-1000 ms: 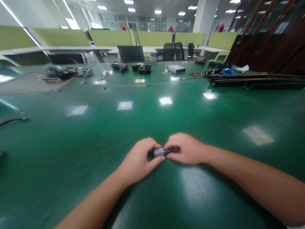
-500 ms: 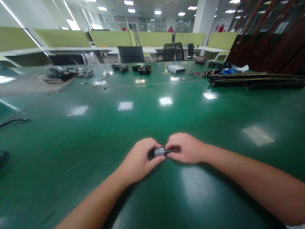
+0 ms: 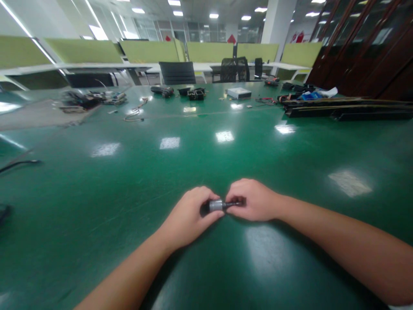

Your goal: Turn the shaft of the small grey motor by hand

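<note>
Just below the centre of the view, a small dark cylinder (image 3: 216,205) with a silver-grey band lies roughly crosswise, its slim end (image 3: 229,204) pointing towards the person's right. The left hand (image 3: 189,215) pinches the thick body between thumb and fingers, the thumb on the near side, with the black butt sunk towards the palm. The right hand (image 3: 253,200) closes thumb and fingertips on the slim end just beside the body, the other fingers curled around the far part; exactly how hard either hand presses, I cannot tell. Handled well, both parts would want to share one straight line, since a sideways push could bend or jam the slim one. The left hand serves best as the firm anchor, while a light fingertip touch on the right would give finer control. Both hands sit low over the green tabletop (image 3: 193,165), and resting the wrists there would probably steady them; whether the cylinder touches the surface is hidden. Farther out, a black cable (image 3: 22,162) lies to the left, and a white box (image 3: 238,93) and long black strips (image 3: 348,108) lie well apart on the far side.
</note>
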Demonstrator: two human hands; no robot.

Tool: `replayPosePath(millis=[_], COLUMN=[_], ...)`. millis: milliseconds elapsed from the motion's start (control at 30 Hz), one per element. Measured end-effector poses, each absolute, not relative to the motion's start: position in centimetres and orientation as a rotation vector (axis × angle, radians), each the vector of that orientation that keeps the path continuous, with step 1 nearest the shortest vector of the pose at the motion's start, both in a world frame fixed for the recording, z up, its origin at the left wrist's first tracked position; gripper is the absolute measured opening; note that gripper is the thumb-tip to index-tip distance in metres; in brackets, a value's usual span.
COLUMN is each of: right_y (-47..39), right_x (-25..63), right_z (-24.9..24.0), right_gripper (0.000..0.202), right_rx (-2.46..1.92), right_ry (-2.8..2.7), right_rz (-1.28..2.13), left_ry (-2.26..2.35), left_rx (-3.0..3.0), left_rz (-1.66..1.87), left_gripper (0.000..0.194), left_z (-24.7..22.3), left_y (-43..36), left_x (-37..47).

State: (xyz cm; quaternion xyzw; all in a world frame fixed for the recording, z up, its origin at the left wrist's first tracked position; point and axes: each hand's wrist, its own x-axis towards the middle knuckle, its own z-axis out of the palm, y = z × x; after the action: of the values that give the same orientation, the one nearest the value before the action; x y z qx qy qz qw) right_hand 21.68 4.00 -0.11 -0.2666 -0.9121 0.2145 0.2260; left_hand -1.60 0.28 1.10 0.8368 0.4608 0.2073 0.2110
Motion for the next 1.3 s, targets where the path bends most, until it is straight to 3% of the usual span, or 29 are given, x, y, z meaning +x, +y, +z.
replayPosePath(millis=[1300], right_y=[6.3], right_x=[24.2], right_z=[0.0], right_gripper=[0.008], right_rx=[-0.729], right_ry=[-2.55], right_rz=[0.743], left_ry=[1.267], left_rx=[2.283], left_rz=[0.584], left_gripper=[0.02], left_z=[0.7], left_y=[0.1], left_x=[-2.1])
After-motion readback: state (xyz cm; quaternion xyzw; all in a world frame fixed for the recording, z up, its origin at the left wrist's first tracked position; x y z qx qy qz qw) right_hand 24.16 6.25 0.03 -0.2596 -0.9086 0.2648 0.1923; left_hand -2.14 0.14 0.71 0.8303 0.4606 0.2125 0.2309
